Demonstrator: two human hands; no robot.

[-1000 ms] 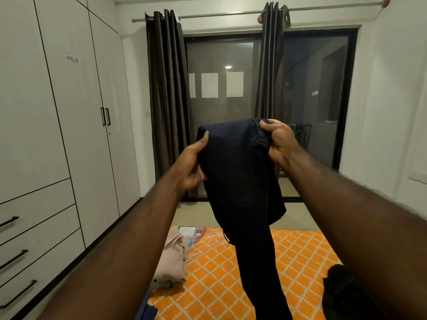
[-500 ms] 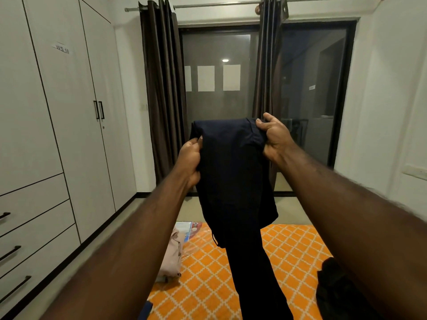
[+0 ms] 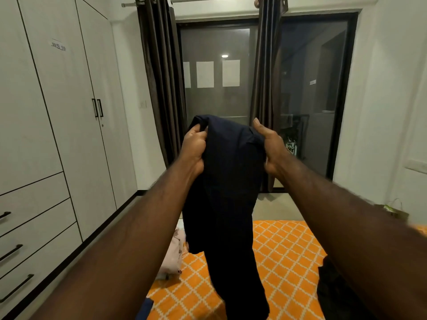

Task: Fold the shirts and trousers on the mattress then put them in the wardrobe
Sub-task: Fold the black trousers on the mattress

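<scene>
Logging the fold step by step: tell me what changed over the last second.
The left hand, loosely against the trousers before, now grips their top edge. The hands drew slightly closer, bunching the cloth. The right hand keeps its grip; the legs still hang over the mattress.

"WS_10" — label (image 3: 58, 45) on wardrobe door (image 3: 67, 116)
</scene>
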